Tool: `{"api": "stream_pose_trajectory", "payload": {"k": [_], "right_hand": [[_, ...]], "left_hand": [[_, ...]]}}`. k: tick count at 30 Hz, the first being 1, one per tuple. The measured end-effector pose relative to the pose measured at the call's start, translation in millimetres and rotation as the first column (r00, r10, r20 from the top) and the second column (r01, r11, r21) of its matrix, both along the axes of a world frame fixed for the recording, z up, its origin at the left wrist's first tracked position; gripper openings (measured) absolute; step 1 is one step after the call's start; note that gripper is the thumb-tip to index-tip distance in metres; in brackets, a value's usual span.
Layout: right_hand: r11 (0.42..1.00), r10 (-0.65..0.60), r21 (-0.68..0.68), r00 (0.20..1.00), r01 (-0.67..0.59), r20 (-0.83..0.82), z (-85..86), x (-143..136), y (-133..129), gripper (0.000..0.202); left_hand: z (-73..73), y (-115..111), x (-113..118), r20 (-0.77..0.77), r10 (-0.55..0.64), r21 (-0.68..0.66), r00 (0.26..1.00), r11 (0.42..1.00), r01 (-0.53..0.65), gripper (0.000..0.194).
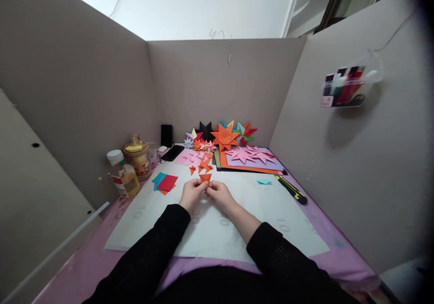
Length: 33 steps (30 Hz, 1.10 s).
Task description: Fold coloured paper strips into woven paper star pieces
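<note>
A small orange folded paper (205,177) with a pointed lower part is pinched between both hands over the white sheet (162,236). My left hand (192,193) is closed on its left side, and my right hand (219,194) is closed on its lower right side. The fingertips hide the bottom of the paper. Just beyond it lie a small orange folded piece (192,170) and larger orange pieces (205,163), beside pink folded pieces (188,157). Red, blue and orange paper squares (167,182) are stacked to the left.
Paper stars (225,137) stand at the back wall. Pink stars (242,154) rest on coloured sheets. A yellow-black cutter (291,189) and a light blue folded piece (263,182) lie right. Bottles (127,177), a jar (138,159) and a black phone (172,153) are left.
</note>
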State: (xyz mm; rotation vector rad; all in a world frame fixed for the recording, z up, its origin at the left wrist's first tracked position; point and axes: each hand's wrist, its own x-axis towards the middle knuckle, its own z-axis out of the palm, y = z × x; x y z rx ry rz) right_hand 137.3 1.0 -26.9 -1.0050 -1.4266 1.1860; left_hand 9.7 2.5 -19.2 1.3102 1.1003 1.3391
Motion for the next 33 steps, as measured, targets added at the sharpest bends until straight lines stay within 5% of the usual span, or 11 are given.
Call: {"api": "stream_pose_trajectory", "payload": {"k": [13, 19, 33], "right_hand": [[0.989, 0.072, -0.133, 0.997, -0.067, 0.03, 7.9, 2, -6, 0.017], [0.999, 0.04, -0.034, 0.998, -0.038, 0.055, 3.3, 4, 0, 0.015], [1.0, 0.031, -0.006, 0.998, -0.031, 0.048, -3.8, 3, 5, 0.02]], "left_hand": [[5.6, 17, -20, 0.238, 0.269, -0.138, 0.933, 0.96, -0.242, 0.037], [3.8, 8, -7, 0.19, 0.003, -0.071, 0.982, 0.997, 0.011, 0.056], [7.2, 3, -5, 0.151, -0.028, -0.106, 0.988, 0.993, 0.044, 0.044]]}}
